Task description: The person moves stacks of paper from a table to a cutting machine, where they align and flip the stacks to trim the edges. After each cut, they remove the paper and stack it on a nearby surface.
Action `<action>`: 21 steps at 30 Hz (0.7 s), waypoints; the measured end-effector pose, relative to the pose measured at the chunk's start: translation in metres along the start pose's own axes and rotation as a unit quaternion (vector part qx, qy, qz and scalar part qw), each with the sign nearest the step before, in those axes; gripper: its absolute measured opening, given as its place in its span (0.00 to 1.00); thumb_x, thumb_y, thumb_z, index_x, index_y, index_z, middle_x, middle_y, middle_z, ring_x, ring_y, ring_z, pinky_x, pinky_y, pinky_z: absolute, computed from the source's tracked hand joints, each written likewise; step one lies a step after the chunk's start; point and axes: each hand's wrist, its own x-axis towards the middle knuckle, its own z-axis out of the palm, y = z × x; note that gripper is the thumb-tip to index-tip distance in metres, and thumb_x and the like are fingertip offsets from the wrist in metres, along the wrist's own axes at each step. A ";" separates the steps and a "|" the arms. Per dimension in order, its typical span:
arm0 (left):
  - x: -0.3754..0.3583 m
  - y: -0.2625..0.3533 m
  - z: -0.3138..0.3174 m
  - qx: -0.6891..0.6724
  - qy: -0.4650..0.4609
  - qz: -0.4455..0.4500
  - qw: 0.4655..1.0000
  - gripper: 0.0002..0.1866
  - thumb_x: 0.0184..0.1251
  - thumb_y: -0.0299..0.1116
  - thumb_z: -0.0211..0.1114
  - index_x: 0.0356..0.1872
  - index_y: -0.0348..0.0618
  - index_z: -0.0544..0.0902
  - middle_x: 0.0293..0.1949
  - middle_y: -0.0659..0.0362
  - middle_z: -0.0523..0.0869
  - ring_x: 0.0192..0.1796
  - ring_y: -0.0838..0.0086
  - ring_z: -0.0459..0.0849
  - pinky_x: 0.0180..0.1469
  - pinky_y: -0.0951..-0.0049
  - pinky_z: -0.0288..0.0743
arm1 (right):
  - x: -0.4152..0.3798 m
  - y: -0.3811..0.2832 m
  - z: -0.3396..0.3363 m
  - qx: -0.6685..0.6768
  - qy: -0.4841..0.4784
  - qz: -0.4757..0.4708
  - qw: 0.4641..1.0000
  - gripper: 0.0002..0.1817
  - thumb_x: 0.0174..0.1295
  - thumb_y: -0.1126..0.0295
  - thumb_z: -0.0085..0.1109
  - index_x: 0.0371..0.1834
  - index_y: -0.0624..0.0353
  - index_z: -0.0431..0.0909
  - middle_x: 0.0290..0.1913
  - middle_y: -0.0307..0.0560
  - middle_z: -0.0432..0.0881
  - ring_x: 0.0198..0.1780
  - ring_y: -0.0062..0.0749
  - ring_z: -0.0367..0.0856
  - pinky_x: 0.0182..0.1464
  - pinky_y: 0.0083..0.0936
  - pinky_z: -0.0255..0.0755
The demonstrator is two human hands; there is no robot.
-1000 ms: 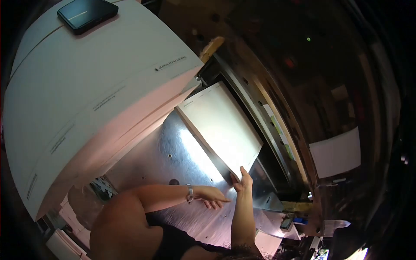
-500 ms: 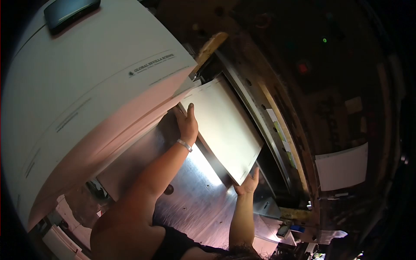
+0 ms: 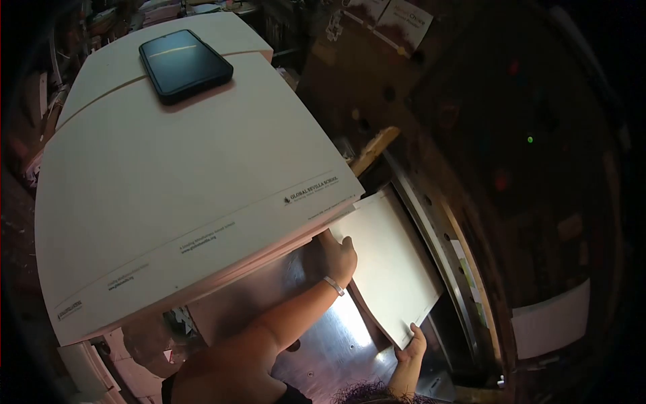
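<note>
A thick stack of white paper (image 3: pixel 387 259) lies over the metal table, beside a dark machine slot. My left hand (image 3: pixel 342 259) is closed on its left edge, thumb on top and fingers out of sight below. At its near corner my right hand (image 3: pixel 412 345) grips the stack, with the thumb up over the edge. A much larger pile of printed sheets (image 3: pixel 195 148) rises at the left, its corner close above the smaller stack. On that pile rests a black phone (image 3: pixel 185 65).
A metal rail (image 3: pixel 431 232) runs along the right of the stack. A wooden piece (image 3: pixel 374 152) juts out near the pile's corner. The shiny metal table (image 3: pixel 323 337) extends below my left arm. A white sheet (image 3: pixel 552 322) hangs at the right.
The view has shifted, so the large pile and the whole phone now show and everything sits lower and further right. Both hands keep hold of the paper stack.
</note>
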 end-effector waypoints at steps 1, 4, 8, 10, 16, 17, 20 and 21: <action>0.001 0.005 0.001 -0.003 -0.008 0.009 1.000 0.45 0.55 0.12 0.49 0.78 0.27 0.45 0.78 0.34 0.49 0.81 0.44 0.46 0.83 0.54 0.37 | 0.003 -0.001 -0.002 -0.021 0.004 -0.004 1.000 0.32 0.59 0.84 0.48 0.71 0.67 0.64 0.62 0.60 0.78 0.59 0.55 0.81 0.61 0.48 0.80; -0.002 0.006 0.001 -0.009 -0.023 0.019 1.000 0.46 0.53 0.12 0.47 0.78 0.28 0.45 0.77 0.34 0.49 0.81 0.43 0.45 0.83 0.53 0.36 | 0.005 -0.003 0.002 -0.070 0.022 -0.033 0.997 0.32 0.58 0.84 0.46 0.71 0.68 0.63 0.63 0.61 0.77 0.59 0.56 0.81 0.61 0.48 0.79; -0.007 -0.005 0.004 -0.020 -0.018 0.004 1.000 0.45 0.53 0.13 0.46 0.78 0.29 0.47 0.76 0.35 0.51 0.81 0.44 0.46 0.83 0.53 0.37 | 0.020 0.007 -0.018 -0.058 0.014 -0.047 0.997 0.30 0.61 0.79 0.47 0.70 0.71 0.64 0.60 0.63 0.79 0.57 0.56 0.83 0.56 0.52 0.83; -0.003 0.004 0.001 -0.039 -0.020 0.004 0.999 0.43 0.54 0.12 0.46 0.77 0.28 0.48 0.76 0.35 0.53 0.81 0.44 0.48 0.82 0.54 0.39 | 0.018 0.002 -0.013 -0.053 0.031 -0.016 0.998 0.30 0.61 0.77 0.48 0.69 0.73 0.64 0.59 0.64 0.79 0.56 0.56 0.83 0.56 0.52 0.83; 0.005 0.000 -0.009 -0.109 -0.034 -0.049 0.992 0.39 0.55 0.12 0.46 0.74 0.27 0.54 0.74 0.35 0.57 0.78 0.46 0.55 0.81 0.56 0.42 | -0.005 0.004 0.014 -0.046 0.051 -0.017 0.997 0.32 0.55 0.82 0.48 0.69 0.65 0.66 0.59 0.59 0.78 0.54 0.54 0.83 0.54 0.50 0.83; 0.004 -0.002 -0.010 -0.114 -0.022 -0.032 0.993 0.39 0.55 0.12 0.46 0.74 0.27 0.55 0.74 0.35 0.57 0.78 0.46 0.55 0.81 0.56 0.43 | -0.012 0.004 0.022 -0.075 0.051 -0.046 0.995 0.33 0.55 0.83 0.48 0.69 0.66 0.66 0.59 0.59 0.78 0.54 0.54 0.83 0.54 0.50 0.83; 0.005 0.001 -0.006 -0.118 -0.001 -0.023 0.993 0.39 0.54 0.12 0.47 0.74 0.27 0.55 0.73 0.35 0.58 0.77 0.45 0.56 0.81 0.55 0.43 | -0.007 0.007 0.017 -0.056 0.032 -0.041 0.997 0.35 0.55 0.84 0.47 0.71 0.66 0.64 0.60 0.60 0.77 0.56 0.55 0.82 0.57 0.49 0.82; 0.006 -0.001 -0.004 -0.093 -0.016 -0.035 0.995 0.40 0.54 0.12 0.47 0.74 0.27 0.55 0.73 0.34 0.58 0.77 0.44 0.55 0.81 0.55 0.43 | -0.003 0.005 0.014 -0.073 0.043 -0.037 0.996 0.34 0.56 0.83 0.47 0.71 0.66 0.63 0.60 0.60 0.78 0.56 0.55 0.82 0.56 0.49 0.82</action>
